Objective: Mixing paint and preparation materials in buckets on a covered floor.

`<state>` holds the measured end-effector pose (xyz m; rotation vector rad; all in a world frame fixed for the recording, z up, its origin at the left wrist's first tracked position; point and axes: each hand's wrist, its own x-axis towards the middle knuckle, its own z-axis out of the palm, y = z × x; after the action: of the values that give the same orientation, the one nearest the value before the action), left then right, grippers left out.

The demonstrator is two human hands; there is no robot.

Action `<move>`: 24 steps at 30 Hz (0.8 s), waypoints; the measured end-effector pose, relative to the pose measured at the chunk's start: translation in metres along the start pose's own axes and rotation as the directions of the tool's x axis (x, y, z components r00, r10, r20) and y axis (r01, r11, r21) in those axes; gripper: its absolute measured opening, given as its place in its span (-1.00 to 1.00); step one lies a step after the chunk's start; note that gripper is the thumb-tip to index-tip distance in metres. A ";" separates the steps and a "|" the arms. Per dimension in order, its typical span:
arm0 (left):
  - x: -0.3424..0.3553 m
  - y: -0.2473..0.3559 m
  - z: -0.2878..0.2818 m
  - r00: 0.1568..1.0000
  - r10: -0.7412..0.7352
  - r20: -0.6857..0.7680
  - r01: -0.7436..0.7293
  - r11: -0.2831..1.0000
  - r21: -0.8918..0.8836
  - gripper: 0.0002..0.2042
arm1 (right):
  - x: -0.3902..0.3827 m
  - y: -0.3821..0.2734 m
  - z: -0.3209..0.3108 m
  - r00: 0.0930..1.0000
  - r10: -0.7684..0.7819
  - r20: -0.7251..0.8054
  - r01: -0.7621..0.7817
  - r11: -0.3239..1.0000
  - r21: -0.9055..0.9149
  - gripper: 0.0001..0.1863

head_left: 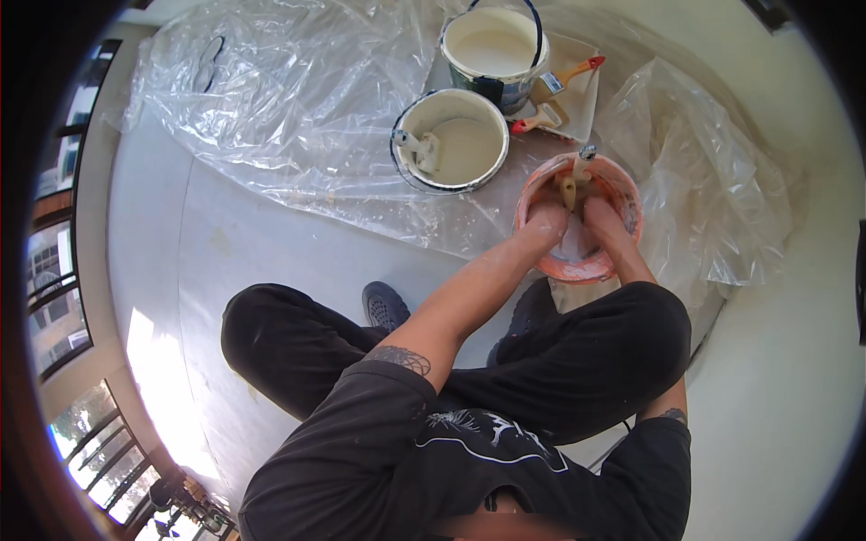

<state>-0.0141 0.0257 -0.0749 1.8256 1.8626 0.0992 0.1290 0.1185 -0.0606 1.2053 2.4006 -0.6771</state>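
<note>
Both my hands reach down into an orange bucket point(635, 200) smeared with white, with cloudy whitish liquid in its bottom. My left hand point(548, 218) is at the bucket's left inside and my right hand point(601, 216) at its right, close together. Their fingers dip low and are hidden, so whether they grip anything does not show. Between and just beyond them a wooden-handled tool point(568, 193) stands in the bucket. Another pale handle with a dark end point(586, 155) leans over the far rim.
Clear plastic sheeting point(316, 135) covers the floor. Beyond my hands stand a white-rimmed paint bucket point(474, 158) with a pale-handled tool inside and another paint bucket point(494, 54). Two red-tipped paintbrushes point(573, 74) point(541, 117) lie on a tray point(582, 104). My bent knees flank my arms.
</note>
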 end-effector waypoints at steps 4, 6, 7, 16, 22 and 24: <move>-0.007 0.000 0.003 0.974 0.179 0.139 -0.196 0.973 0.122 -0.82 | -0.008 -0.002 -0.001 0.999 0.032 -0.011 -0.033 0.999 -0.025 -0.75; -0.010 -0.004 0.004 0.969 0.216 0.117 -0.230 0.966 0.119 -0.83 | -0.008 -0.001 0.002 1.000 -0.028 0.006 0.028 1.000 0.002 -0.74; -0.010 -0.005 0.005 0.965 0.225 0.137 -0.241 0.964 0.110 -0.83 | -0.008 -0.001 0.004 1.000 -0.030 -0.001 0.030 0.998 0.056 -0.74; -0.016 -0.002 0.001 0.969 0.214 0.122 -0.223 0.973 0.062 -0.83 | -0.009 0.002 -0.004 0.999 0.040 0.008 -0.040 0.999 0.003 -0.75; -0.022 0.006 -0.028 0.974 0.180 0.140 -0.198 0.973 0.123 -0.81 | -0.020 -0.013 -0.013 0.991 -0.111 -0.070 0.118 0.987 0.106 -0.76; -0.030 0.007 -0.041 0.974 0.210 0.083 -0.219 0.970 0.109 -0.81 | -0.028 -0.028 -0.027 0.997 -0.010 -0.081 0.017 0.996 0.084 -0.77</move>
<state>-0.0257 0.0103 -0.0270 2.0801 1.6486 0.0011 0.1193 0.1014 -0.0172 1.2745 2.4701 -0.7555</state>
